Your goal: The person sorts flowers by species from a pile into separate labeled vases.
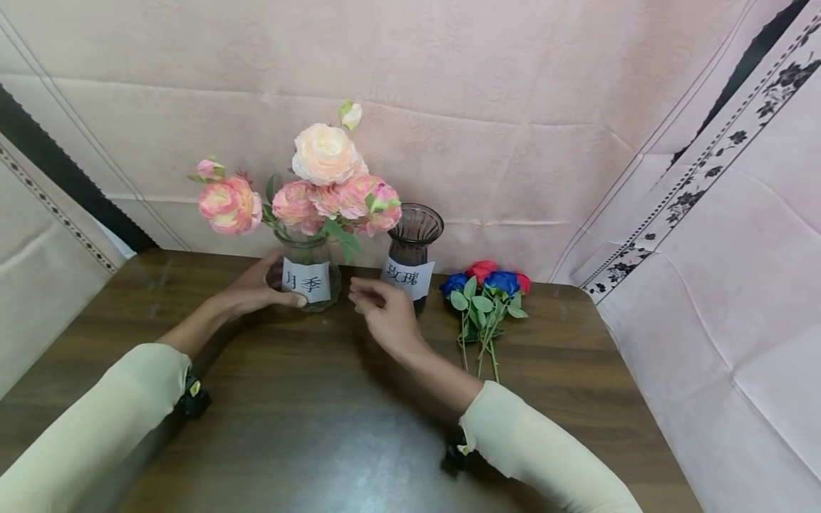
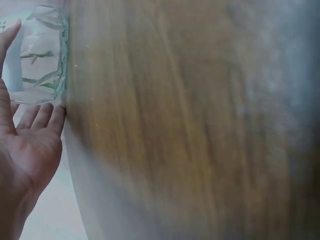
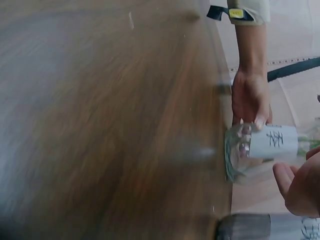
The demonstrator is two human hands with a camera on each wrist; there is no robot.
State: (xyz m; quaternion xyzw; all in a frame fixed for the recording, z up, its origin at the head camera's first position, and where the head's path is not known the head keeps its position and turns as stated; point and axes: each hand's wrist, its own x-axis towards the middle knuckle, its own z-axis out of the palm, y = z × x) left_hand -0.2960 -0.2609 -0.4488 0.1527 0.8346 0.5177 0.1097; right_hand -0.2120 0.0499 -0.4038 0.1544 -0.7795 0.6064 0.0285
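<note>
My left hand (image 1: pixel 256 292) holds a clear glass vase (image 1: pixel 335 283) at its left side, thumb in front by the white label (image 1: pixel 301 278) and fingers behind. Pink and cream artificial flowers (image 1: pixel 323 192) stand in this vase; green stems show through the glass in the left wrist view. Between this vase and a dark ribbed vase (image 1: pixel 415 249) is my right hand (image 1: pixel 393 317), fingers loosely bent and holding nothing. It partly covers the dark vase, which bears a white label (image 1: pixel 410 276) too. In the right wrist view, the right hand (image 3: pixel 302 187) is beside the clear vase.
Red and blue artificial roses (image 1: pixel 490 285) with green stems lie on the brown wooden table (image 1: pixel 288 427), right of the dark vase. A pale cloth backdrop (image 1: pixel 500 107) hangs behind the table, and patterned cloth (image 1: pixel 725 271) hangs at the right.
</note>
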